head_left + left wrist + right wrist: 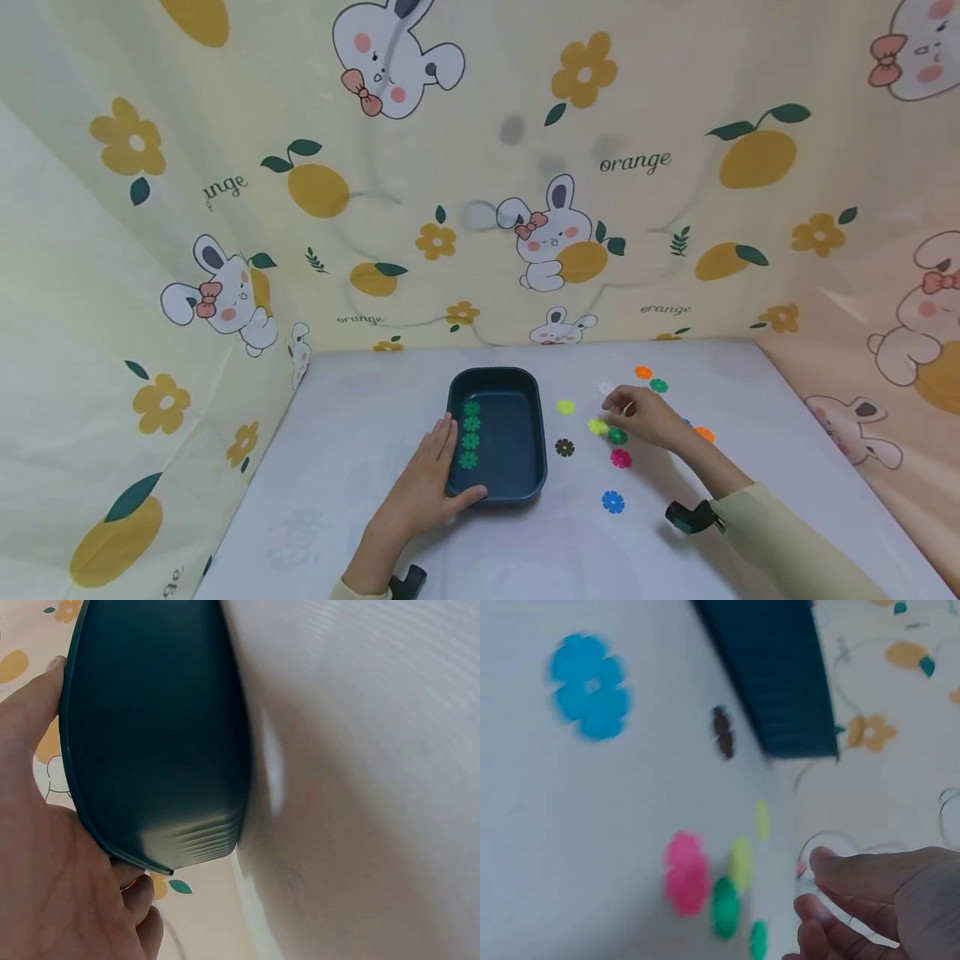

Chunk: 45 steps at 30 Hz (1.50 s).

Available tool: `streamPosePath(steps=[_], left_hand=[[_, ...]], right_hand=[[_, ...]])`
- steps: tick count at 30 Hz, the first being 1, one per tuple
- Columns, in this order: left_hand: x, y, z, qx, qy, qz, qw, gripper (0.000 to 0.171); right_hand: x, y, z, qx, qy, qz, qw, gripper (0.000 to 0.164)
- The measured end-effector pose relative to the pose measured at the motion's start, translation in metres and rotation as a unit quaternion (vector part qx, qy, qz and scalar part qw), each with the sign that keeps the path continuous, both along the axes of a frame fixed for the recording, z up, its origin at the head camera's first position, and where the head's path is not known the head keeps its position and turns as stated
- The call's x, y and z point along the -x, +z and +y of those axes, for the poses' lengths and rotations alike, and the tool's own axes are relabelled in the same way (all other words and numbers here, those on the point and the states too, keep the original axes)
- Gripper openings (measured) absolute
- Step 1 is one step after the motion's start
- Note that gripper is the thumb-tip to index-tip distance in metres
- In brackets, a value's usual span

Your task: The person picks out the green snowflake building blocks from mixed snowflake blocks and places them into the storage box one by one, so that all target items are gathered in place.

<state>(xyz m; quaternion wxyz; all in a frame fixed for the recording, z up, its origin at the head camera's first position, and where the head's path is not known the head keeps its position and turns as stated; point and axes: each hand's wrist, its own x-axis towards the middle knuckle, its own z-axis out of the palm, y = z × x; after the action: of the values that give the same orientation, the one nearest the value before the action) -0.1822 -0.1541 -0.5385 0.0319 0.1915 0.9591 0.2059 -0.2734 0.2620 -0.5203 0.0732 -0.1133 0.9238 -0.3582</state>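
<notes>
My left hand (423,483) rests against the left side of a dark blue-green tray (543,450), its fingers straight along the rim and its thumb at the near rim. In the left wrist view, thumb and fingers lie around the tray's corner. Several green flower-shaped plastic discs (470,441) lie in a column inside the tray. My right hand (648,415) hovers over the loose discs, fingers loosely bent, with nothing showing between thumb and fingers in the right wrist view. Just below its fingertips are a yellow-green disc (597,427) and a green disc (617,436).
Between tray and right hand lie a yellow disc (566,407) and a brown disc (565,447). Nearer are a pink disc (621,458) and a blue disc (612,502). Orange disc (643,372), green disc (658,385) and white disc (604,388) lie farther back. A printed cloth rises behind the table.
</notes>
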Motion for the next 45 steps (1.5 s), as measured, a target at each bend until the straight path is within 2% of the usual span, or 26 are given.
streamPosePath(steps=[8, 15, 24, 32, 38, 45], left_hand=[[-0.001, 0.000, -0.001, 0.000, 0.004, -0.003, 1.0000, 0.115], [-0.002, 0.000, -0.001, -0.004, 0.005, -0.008, 0.9999, 0.115], [-0.001, 0.000, 0.000, -0.001, 0.004, -0.005, 1.0000, 0.115], [0.001, -0.001, -0.001, 0.006, 0.006, -0.008, 0.9999, 0.115], [0.001, -0.002, -0.001, 0.005, 0.007, -0.006, 0.9999, 0.116], [0.000, 0.000, -0.001, 0.001, 0.006, -0.006, 1.0000, 0.115]], right_hand=[[-0.009, -0.018, 0.010, -0.055, -0.046, -0.055, 0.996, 0.028], [-0.012, -0.020, 0.007, -0.050, -0.056, -0.047, 0.996, 0.029], [-0.006, -0.003, 0.003, 0.017, -0.011, 0.021, 1.000, 0.012], [0.006, 0.025, -0.031, 0.089, -0.002, 0.022, 0.996, 0.009], [0.009, 0.037, -0.067, 0.129, 0.055, 0.002, 0.990, 0.012], [0.009, 0.038, -0.103, 0.146, 0.162, -0.011, 0.976, 0.012]])
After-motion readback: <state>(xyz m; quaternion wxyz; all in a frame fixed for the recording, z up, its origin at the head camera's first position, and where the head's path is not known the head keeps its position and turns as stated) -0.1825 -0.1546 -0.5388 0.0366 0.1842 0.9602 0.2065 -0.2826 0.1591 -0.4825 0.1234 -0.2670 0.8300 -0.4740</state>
